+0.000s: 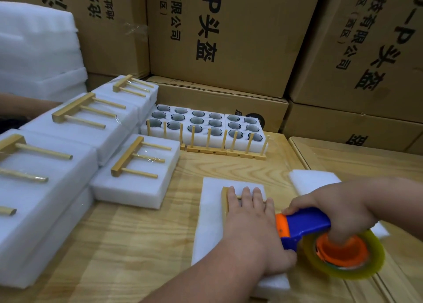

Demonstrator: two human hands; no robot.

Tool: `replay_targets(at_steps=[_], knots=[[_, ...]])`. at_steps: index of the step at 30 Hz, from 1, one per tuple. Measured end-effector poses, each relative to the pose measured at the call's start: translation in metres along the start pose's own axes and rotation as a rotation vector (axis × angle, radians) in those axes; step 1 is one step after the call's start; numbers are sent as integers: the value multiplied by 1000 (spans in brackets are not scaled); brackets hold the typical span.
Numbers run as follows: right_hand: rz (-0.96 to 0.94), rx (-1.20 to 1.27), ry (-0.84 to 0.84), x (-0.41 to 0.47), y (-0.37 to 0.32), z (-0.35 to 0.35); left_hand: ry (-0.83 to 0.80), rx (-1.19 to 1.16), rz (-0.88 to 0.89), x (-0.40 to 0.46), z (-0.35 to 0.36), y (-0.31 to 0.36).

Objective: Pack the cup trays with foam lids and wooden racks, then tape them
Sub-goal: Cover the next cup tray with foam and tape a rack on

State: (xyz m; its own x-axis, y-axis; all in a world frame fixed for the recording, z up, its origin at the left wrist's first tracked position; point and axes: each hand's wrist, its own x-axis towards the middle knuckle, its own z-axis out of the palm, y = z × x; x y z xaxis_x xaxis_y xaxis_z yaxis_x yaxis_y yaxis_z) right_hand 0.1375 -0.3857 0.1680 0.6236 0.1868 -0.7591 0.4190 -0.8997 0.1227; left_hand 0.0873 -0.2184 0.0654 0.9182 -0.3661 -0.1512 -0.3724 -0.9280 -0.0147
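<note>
Pressing flat with straight fingers, the left hand [248, 220] pins a wooden rack [225, 201] onto the foam-lidded tray [211, 222] near the table's [142, 241] front edge. Just beside it, the right hand [338, 209] grips a blue-and-orange tape dispenser [304, 227].

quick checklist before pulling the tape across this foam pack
1. Left hand lies flat on the wooden rack, pinning it to the foam lid: ok.
2. Right hand grips the tape dispenser: ok.
3. Dispenser head sits at the pack's right edge: ok.
4. Tape end stuck to the foam: cannot tell, hidden by the left hand.
5. Tape roll has tape left: ok.
6. Lid square on the tray: cannot tell.
</note>
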Motion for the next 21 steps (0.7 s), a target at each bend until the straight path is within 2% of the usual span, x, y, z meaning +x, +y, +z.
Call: replay_targets(at_steps=[12, 17, 21], knots=[[22, 251, -60, 0, 6, 3, -25, 21, -6, 3, 2, 0], [58, 216, -94, 8, 0, 15, -10, 18, -5, 2, 3, 1], [145, 120, -71, -2, 5, -3, -6, 14, -3, 2, 2, 0]])
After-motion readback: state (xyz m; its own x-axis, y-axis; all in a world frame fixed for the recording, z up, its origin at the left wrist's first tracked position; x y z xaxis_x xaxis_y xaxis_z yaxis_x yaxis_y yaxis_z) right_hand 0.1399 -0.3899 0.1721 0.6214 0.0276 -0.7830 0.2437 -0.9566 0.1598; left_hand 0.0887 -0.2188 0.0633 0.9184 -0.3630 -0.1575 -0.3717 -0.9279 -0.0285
